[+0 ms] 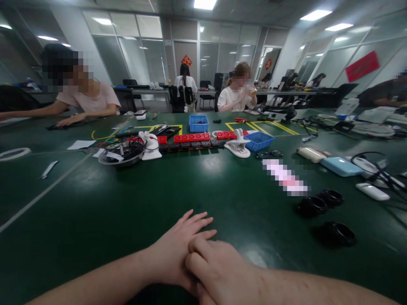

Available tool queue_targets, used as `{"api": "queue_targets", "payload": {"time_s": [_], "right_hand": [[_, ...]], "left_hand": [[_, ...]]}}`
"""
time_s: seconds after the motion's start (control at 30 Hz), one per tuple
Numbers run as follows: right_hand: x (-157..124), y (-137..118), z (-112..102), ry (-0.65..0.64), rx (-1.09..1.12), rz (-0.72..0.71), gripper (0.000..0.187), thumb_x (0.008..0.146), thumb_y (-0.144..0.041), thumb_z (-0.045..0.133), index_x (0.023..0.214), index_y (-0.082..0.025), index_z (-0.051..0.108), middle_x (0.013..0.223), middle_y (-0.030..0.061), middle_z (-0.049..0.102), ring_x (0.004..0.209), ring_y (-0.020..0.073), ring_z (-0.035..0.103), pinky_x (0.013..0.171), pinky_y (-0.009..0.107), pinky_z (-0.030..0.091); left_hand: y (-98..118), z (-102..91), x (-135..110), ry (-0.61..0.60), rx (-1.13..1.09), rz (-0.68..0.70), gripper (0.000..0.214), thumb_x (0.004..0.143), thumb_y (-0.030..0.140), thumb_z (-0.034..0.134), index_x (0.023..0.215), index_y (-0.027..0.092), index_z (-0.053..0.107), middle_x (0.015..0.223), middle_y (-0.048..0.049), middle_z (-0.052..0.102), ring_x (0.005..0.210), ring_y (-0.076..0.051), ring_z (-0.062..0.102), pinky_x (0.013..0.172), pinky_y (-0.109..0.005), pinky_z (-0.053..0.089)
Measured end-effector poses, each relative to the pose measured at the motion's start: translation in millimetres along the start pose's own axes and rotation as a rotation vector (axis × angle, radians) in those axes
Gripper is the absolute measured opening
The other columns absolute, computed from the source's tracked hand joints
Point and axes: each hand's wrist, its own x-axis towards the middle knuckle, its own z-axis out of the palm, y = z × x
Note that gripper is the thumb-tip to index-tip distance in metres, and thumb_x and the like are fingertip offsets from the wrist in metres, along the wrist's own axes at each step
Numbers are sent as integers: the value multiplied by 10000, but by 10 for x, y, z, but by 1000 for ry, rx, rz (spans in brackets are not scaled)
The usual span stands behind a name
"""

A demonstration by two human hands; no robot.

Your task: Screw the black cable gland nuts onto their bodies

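Observation:
My left hand [176, 245] is over the green table [127, 212], palm down, fingers stretched out and spread; it holds nothing. Across its thumb side lies my right hand [222, 269], its fingers curled and pressed against the left hand. Whatever those curled fingers grip is hidden, and the left thumb does not show. To the right of both hands are black ring-shaped things: one nearer [337, 234], and two farther back, a left one [311, 206] and a right one [331, 197].
Ahead stand a bowl of cables [121, 154], a red power strip row [192, 137], a white clip stand [238, 144] and blue bins [259, 140]. A light blue case [341, 166] and a white mouse-like object [372, 191] lie right. Several people sit beyond.

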Motion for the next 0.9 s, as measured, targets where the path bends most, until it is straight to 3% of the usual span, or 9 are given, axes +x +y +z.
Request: {"api": "queue_targets", "payload": {"time_s": [0.1, 0.3, 0.43, 0.53, 0.73, 0.9], "right_hand": [[16, 60, 18, 31, 32, 6, 212, 717, -280, 487, 869, -144, 549, 880, 92, 569, 759, 206, 533, 617, 303, 454], [-3, 154, -82, 249, 300, -2, 271, 713, -265, 486, 944, -129, 524, 896, 76, 587, 790, 182, 536, 704, 295, 464], [-11, 185, -99, 275, 311, 31, 308, 743, -250, 485, 1028, -139, 523, 1003, 90, 557, 911, 191, 521, 790, 310, 452], [-1, 213, -93, 295, 301, 68, 309, 764, -243, 492, 1061, -160, 513, 1056, 85, 536, 965, 185, 504, 818, 313, 443], [11, 274, -129, 281, 283, 160, 291, 785, -300, 529, 1041, -161, 541, 997, 78, 537, 871, 174, 522, 748, 305, 452], [-10, 279, -130, 315, 317, 104, 283, 852, -285, 393, 1077, -159, 512, 1004, 81, 532, 883, 180, 497, 782, 334, 429]], "left_hand": [[-18, 35, 0, 33, -29, -2, 805, 562, 494, 684, 1281, 237, 427, 1390, -74, 353, 1286, -326, 255, 1064, -529, 94], [-10, 79, 7, 107, -79, -40, 727, 616, 469, 674, 1263, 237, 437, 1310, -69, 464, 1243, -298, 344, 1056, -537, 139], [20, 90, 14, 164, -71, -85, 618, 605, 252, 674, 1196, 283, 496, 1212, -26, 549, 1208, -276, 392, 1045, -546, 155], [18, 112, 21, 221, -65, -152, 589, 582, 180, 657, 1150, 268, 532, 1181, -34, 560, 1174, -271, 426, 1040, -545, 170], [0, 119, 21, 296, -50, -270, 471, 600, 197, 663, 1058, 282, 589, 1188, -35, 534, 1156, -272, 435, 1035, -541, 186], [-2, 117, 18, 325, -49, -283, 382, 656, 305, 658, 1031, 269, 597, 1151, -38, 553, 1129, -266, 459, 1029, -525, 217]]}}
